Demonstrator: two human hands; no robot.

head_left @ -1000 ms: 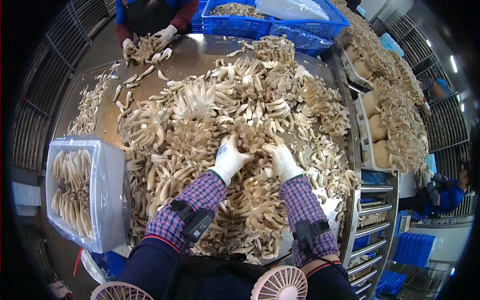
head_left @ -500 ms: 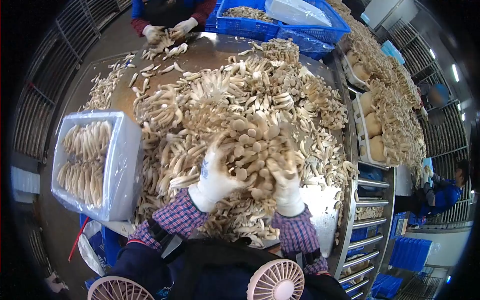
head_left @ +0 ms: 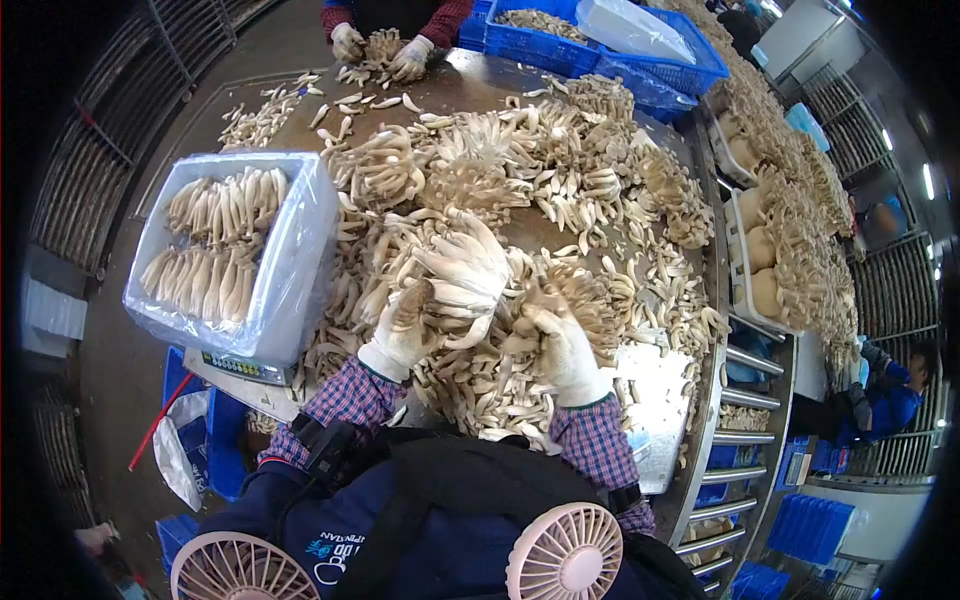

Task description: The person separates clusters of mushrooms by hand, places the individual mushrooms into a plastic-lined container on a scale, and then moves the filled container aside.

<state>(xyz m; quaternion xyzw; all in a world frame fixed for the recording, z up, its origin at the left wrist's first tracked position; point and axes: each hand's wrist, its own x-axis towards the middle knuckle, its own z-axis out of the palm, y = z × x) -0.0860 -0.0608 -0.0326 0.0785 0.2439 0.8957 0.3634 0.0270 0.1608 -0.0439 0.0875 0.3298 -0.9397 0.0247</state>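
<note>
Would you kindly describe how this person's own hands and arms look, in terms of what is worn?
The left hand and right hand wear white gloves, soiled brownish toward the tips. Checked sleeves in purple, blue and reddish tones follow, each with a dark strap around it. Above them, navy upper sleeves show; the left one has a thin red edge.

The metal table (head_left: 490, 88), dark and glossy, extends ahead of both hands. Directly on it, a broad heap of mushrooms (head_left: 470, 145) spreads between and beyond the left hand (head_left: 403, 325) and the right hand (head_left: 560, 335). Loose mushrooms (head_left: 262, 122) lie scattered farther off, ahead and left of the left hand. Single stems (head_left: 690, 315) lie right of the right hand, near a brightly reflecting patch of tabletop.
</note>
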